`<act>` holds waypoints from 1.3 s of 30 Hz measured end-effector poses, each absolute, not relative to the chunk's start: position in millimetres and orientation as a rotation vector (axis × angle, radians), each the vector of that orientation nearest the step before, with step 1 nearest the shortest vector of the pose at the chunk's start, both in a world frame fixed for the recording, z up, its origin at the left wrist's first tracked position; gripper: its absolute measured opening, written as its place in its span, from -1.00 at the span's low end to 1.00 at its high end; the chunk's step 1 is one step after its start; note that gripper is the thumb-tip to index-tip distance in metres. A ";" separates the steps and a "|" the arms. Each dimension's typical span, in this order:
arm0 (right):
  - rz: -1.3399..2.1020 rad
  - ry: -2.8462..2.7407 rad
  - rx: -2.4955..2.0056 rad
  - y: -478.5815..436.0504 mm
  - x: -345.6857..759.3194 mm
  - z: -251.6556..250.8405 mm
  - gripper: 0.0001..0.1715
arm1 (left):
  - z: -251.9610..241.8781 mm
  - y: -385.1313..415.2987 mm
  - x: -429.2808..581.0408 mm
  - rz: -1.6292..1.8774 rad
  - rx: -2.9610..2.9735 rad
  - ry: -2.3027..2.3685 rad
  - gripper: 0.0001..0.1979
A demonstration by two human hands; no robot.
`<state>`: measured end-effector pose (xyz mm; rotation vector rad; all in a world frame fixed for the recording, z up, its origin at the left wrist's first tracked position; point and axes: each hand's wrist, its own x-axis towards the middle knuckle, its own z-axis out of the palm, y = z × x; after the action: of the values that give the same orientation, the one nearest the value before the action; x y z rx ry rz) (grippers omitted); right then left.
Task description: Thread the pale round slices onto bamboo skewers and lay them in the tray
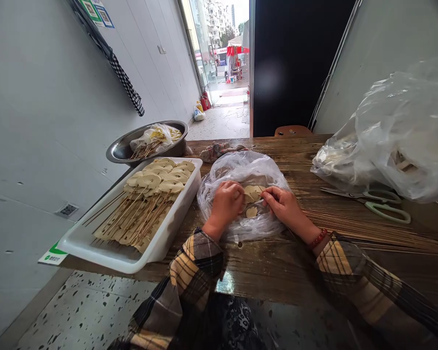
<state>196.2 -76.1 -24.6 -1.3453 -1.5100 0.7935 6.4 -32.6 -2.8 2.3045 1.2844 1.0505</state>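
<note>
My left hand (pixel 227 200) and my right hand (pixel 282 203) rest on a clear plastic bag (pixel 241 170) on the wooden table (pixel 295 262). Both hands have their fingers curled around pale round food slices (pixel 253 193) lying on the bag. One loose slice (pixel 251 212) sits between my hands. A white tray (pixel 105 243) to the left holds several bamboo skewers threaded with the same pale slices (pixel 156 182). Loose bamboo skewers (pixel 368 226) lie along the table at my right.
A metal bowl (pixel 122 150) with a bag of skewers stands behind the tray. Green-handled scissors (pixel 383 206) and a large crumpled plastic bag (pixel 397 131) lie at the right. A crumpled cloth (pixel 215 149) is at the table's far edge. An open doorway lies ahead.
</note>
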 end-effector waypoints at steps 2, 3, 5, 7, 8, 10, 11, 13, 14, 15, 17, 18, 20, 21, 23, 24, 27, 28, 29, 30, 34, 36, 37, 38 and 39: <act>0.781 -1.498 -1.342 -77.1 196.2 -22.6 -0.69 | -1.7 -30.8 4.4 1.132 2.016 1.263 -0.93; 0.767 -1.495 -1.335 -78.1 195.8 -21.3 -0.69 | -1.0 -30.3 3.7 1.155 1.851 1.231 -0.96; 0.740 -1.495 -1.312 -81.1 194.2 -18.1 -0.69 | 0.5 -30.3 3.4 1.178 1.524 1.130 -0.93; 0.728 -1.505 -1.292 -85.3 191.2 -15.0 -0.68 | 2.0 -31.3 4.2 1.176 1.273 1.021 -0.84; 0.731 -1.515 -1.286 -87.5 189.4 -13.8 -0.68 | 2.8 -32.1 4.8 1.169 1.192 0.980 -0.80; 0.758 -1.533 -1.273 -91.4 185.7 -12.5 -0.66 | 4.4 -33.8 6.0 1.149 1.111 0.922 -0.74; 0.777 -1.545 -1.266 -93.0 184.0 -12.3 -0.65 | 5.2 -34.6 6.4 1.140 1.096 0.902 -0.72; 0.812 -1.575 -1.257 -95.1 181.4 -12.8 -0.62 | 6.7 -35.8 6.4 1.132 1.068 0.872 -0.67; 0.816 -1.590 -1.257 -95.7 180.5 -13.2 -0.62 | 7.3 -36.2 6.1 1.132 1.049 0.862 -0.66; 0.809 -1.606 -1.260 -96.2 179.9 -13.5 -0.62 | 7.8 -36.5 5.7 1.135 1.029 0.855 -0.66; 0.779 -1.626 -1.268 -96.7 179.6 -13.8 -0.63 | 8.4 -36.8 4.8 1.148 0.993 0.840 -0.68; 0.764 -1.630 -1.272 -96.9 179.6 -13.7 -0.63 | 8.5 -36.8 4.5 1.155 0.980 0.831 -0.70; 0.751 -1.636 -1.275 -97.1 180.0 -13.2 -0.63 | 8.1 -36.4 4.3 1.172 0.967 0.815 -0.71; 0.752 -1.639 -1.276 -97.2 180.1 -12.7 -0.63 | 7.6 -36.0 4.5 1.180 0.963 0.812 -0.69; 0.755 -1.646 -1.280 -97.5 180.2 -11.6 -0.61 | 6.2 -34.8 5.1 1.199 0.952 0.816 -0.64; 0.753 -1.652 -1.283 -97.7 180.0 -10.9 -0.61 | 5.6 -34.2 5.4 1.209 0.944 0.820 -0.62; 0.733 -1.667 -1.290 -98.4 179.0 -9.8 -0.62 | 4.8 -33.3 5.8 1.249 0.923 0.842 -0.58; 0.727 -1.669 -1.291 -98.6 178.6 -9.9 -0.63 | 5.1 -33.4 5.8 1.260 0.921 0.851 -0.59; 0.722 -1.669 -1.292 -98.7 178.2 -10.3 -0.64 | 5.5 -33.7 5.6 1.269 0.922 0.859 -0.60; 0.717 -1.667 -1.293 -98.7 178.0 -10.9 -0.64 | 6.1 -34.0 5.5 1.278 0.926 0.866 -0.61; 0.703 -1.671 -1.303 -98.1 178.1 -13.9 -0.64 | 7.6 -34.9 5.3 1.292 0.947 0.878 -0.62; 0.697 -1.682 -1.305 -97.9 178.4 -14.5 -0.63 | 7.4 -34.9 5.6 1.291 0.952 0.882 -0.63; 0.696 -1.687 -1.305 -97.8 178.6 -14.6 -0.63 | 7.1 -34.8 5.9 1.293 0.953 0.884 -0.63; 0.696 -1.690 -1.305 -97.8 178.8 -14.5 -0.62 | 6.8 -34.8 6.3 1.299 0.955 0.885 -0.64; 0.699 -1.690 -1.306 -97.9 178.8 -14.5 -0.62 | 6.7 -35.0 6.6 1.307 0.960 0.885 -0.65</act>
<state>178.8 -97.9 -14.5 -1.3056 -1.6900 0.6991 6.6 -35.0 6.7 0.9601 0.8853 1.3071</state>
